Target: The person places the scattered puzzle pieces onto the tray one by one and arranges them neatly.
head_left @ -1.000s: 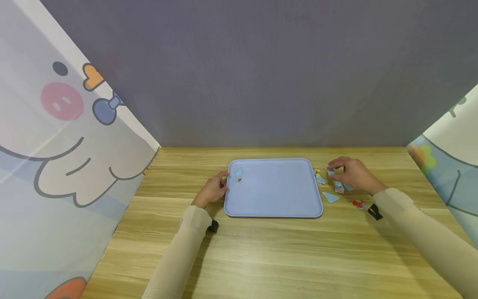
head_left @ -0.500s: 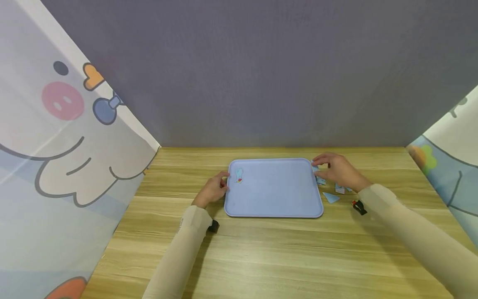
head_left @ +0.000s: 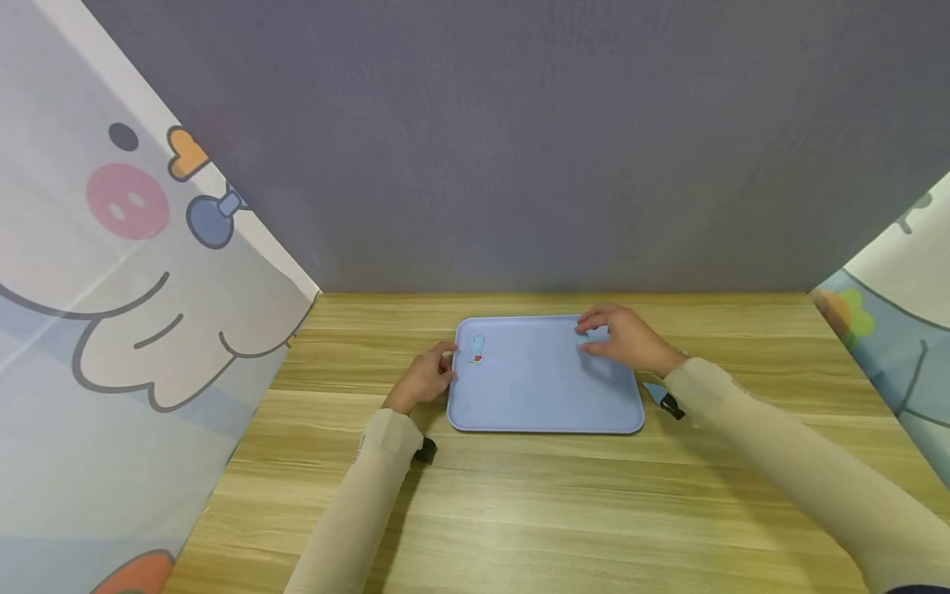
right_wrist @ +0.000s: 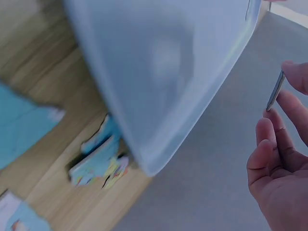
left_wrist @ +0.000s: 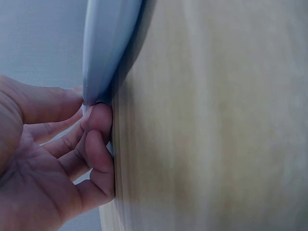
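We've got R hand [head_left: 627, 339] w/ thumb & fingertips pinching a thin pc [right_wrist: 275, 90] above the right part of the tray [head_left: 534, 400]; it's edge-on up close, so we can't make out its face. L hand [head_left: 422, 378] grips the tray's left rim, thumb on top, fingers curled. Blue printed pc [head_left: 477, 348] lies in the tray's far-left area; loose pcs [right_wrist: 98, 161] sit on the table [head_left: 519, 511] by its right end.

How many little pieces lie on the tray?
1 in view: the blue piece toward the left of the tray. The right hand holds another piece above, maybe hiding more.
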`<state>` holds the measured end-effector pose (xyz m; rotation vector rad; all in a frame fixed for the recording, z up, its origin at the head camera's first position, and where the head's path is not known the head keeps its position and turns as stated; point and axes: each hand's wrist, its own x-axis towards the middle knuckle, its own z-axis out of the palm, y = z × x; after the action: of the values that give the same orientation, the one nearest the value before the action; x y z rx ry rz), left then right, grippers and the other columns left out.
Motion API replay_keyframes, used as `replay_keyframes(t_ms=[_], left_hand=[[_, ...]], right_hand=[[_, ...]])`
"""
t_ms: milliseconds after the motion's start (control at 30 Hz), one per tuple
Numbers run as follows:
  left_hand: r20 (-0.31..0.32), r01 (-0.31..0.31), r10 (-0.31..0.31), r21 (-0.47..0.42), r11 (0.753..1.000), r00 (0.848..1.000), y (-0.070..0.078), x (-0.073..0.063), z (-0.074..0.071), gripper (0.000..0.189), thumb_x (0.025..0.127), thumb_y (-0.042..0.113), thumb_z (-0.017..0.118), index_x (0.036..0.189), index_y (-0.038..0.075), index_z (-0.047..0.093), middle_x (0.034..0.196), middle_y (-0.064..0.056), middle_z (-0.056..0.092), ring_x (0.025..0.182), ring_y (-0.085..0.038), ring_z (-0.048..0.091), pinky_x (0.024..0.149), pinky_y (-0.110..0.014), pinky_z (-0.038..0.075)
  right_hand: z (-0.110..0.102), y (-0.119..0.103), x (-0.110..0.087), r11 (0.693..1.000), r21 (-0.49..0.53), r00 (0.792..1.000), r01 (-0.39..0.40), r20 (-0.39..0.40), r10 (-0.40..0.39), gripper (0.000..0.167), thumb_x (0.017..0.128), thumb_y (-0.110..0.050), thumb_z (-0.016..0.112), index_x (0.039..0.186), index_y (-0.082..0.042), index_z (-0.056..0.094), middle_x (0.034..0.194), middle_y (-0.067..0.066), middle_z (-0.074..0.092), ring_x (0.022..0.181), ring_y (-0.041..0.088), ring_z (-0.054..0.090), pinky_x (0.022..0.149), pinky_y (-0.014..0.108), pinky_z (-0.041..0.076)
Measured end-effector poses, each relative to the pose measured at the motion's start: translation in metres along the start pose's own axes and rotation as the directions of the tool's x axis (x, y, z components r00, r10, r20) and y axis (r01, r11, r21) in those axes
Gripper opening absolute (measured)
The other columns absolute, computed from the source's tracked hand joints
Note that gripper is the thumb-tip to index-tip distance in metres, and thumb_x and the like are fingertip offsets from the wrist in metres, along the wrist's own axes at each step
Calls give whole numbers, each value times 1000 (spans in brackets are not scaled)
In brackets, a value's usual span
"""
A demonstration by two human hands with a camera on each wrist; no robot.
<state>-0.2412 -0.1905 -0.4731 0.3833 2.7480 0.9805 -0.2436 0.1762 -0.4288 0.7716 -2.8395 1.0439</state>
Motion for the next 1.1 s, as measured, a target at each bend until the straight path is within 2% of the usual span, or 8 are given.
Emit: replay_keyframes(t_ms=[100, 333, 567, 867, 1100], left_hand=[[-4, 6, -6, 2, 1000, 1000, -1, 0, 0, 49, 89, 0, 61, 135, 4, 45, 83, -6, 56, 71, -17, 53, 64, -29, 46], [-3, 5, -5, 0, 1000, 1000, -2, 0, 1, 49, 89, 1, 62, 135, 4, 45, 82, -6, 56, 71, -17, 53, 63, -29, 46], [-8, 7, -7, -10, 1000, 1000, -2, 0, 1, 49, 88, 1, 62, 134, 4, 46, 81, -6, 56, 71, -17, 53, 63, -29, 46], [-6, 8, -8, 6, 1000, 1000, -2, -2, 0, 49, 89, 2, 63, 134, 4, 46, 82, -5, 56, 71, -17, 54, 64, -30, 46], [1, -1, 1, 12, 1000, 1000, -1, -1, -2, 49, 89, 2, 62, 135, 4, 45, 82, -5, 56, 71, -17, 53, 64, -29, 46]], right_hand=[[7, -5, 7, 999, 1, 999, 34, 13, -34, 29, 77, -8, 78, 104, -2, 71, 114, 12, 59, 108, 30, 51, 88, 49, 42], [23, -12, 18, 994, -36, 994, 103, 46, -102, 27, 76, -9, 78, 101, -1, 72, 110, 9, 61, 107, 30, 51, 89, 45, 41], [35, -22, 30, 996, -30, 995, 86, 57, -84, 27, 76, -10, 79, 100, -1, 72, 109, 8, 61, 106, 29, 53, 88, 44, 43], [59, -40, 49, 996, -26, 993, 86, 81, -83, 24, 73, -8, 80, 94, 0, 73, 100, 8, 63, 96, 26, 55, 84, 40, 44], [73, -46, 60, 999, -30, 992, 29, 122, -25, 22, 75, -10, 80, 94, -2, 73, 100, 6, 63, 95, 24, 55, 86, 38, 44]])
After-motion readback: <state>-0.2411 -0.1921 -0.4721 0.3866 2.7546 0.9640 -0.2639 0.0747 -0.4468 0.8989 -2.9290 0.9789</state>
